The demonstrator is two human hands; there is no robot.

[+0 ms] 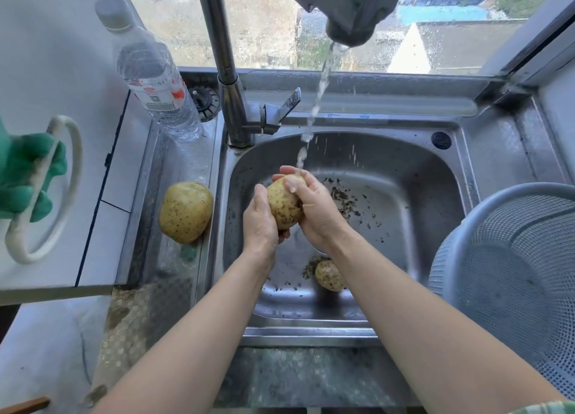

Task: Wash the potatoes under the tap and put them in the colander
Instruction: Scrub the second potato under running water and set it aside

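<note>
Head view: we hold a speckled yellow-brown potato (pixel 284 203) between both hands above the stainless-steel sink basin (pixel 435 177), directly under the water stream (pixel 314 112) falling from the grey tap spout (pixel 348 24), so the flow strikes its upper end. Our left hand (pixel 259 219) cups the potato from the side, fingers curled around it; our right hand (pixel 314 206) wraps over the opposite face, fingers closed against the skin (a rubbing grip, we judge). A smaller potato (pixel 329 275) lies on the basin floor, partly hidden by our right forearm. A large potato (pixel 185 212) rests on the left ledge. The grey perforated plastic colander (pixel 510 264) stands at the right, no potatoes visible in it.
</note>
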